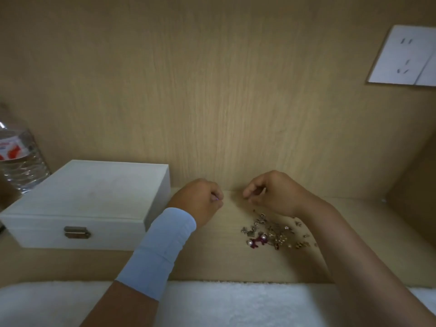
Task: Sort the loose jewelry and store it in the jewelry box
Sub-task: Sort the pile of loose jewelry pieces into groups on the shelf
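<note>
A white jewelry box [89,199] with a brass clasp sits closed at the left of the wooden shelf. A heap of loose jewelry [271,234], with small charms, pearls and dark red pieces, lies at the centre right. My left hand [200,201], with a pale blue wristband, rests just right of the box with its fingers curled; what they pinch is too small to make out. My right hand [271,192] hovers just beyond the heap, fingers curled with thumb and fingertips close together. Whether either hand holds a piece cannot be told.
A clear plastic water bottle [18,159] stands behind the box at the far left. A white wall socket [405,55] is set in the wooden back panel at upper right. A white fluffy cloth [224,303] runs along the near edge. A side wall bounds the shelf on the right.
</note>
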{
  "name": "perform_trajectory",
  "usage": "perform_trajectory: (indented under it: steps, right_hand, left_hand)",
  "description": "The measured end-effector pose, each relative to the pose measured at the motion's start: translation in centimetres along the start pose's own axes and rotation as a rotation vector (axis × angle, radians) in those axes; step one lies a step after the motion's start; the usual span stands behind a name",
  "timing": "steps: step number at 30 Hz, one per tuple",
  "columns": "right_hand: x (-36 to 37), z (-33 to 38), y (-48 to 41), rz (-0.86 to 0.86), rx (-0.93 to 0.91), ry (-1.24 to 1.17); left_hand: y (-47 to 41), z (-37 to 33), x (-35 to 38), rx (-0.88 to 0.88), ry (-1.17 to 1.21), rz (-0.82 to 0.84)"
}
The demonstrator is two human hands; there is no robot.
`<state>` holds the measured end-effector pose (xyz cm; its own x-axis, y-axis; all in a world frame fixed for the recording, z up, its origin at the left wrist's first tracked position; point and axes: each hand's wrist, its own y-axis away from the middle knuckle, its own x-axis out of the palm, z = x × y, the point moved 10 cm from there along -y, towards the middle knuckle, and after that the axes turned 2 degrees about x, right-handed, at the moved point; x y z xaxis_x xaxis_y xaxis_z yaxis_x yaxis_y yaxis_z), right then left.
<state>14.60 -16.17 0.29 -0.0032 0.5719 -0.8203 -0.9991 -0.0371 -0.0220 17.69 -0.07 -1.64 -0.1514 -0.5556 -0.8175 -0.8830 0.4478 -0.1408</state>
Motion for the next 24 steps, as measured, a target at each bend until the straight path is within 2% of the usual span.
perform_trajectory:
  steps: [5, 7, 10, 18, 24]
  right_hand:
    - [0.3, -2.2, 3.1, 0.204, 0.043, -0.007]
    - [1.5, -2.7, 3.8, 0.288, 0.043, 0.025]
    - [2.7, -2.9, 4.0, 0.332, 0.040, 0.068]
    - [3.7, -2.3, 3.6, 0.352, 0.007, 0.089]
    - [1.5, -2.7, 3.7, 0.282, 0.024, -0.055]
  left_hand:
    - [1.5, -4.8, 4.7, 0.118, 0.023, 0.294]
    - [1.9, -5.1, 5.8, 0.140, -0.017, 0.363]
    - [2.1, -5.2, 6.4, 0.180, -0.080, 0.386]
    - [2.1, -5.4, 7.1, 0.193, -0.011, 0.401]
    - [2.1, -5.9, 7.7, 0.211, 0.018, 0.386]
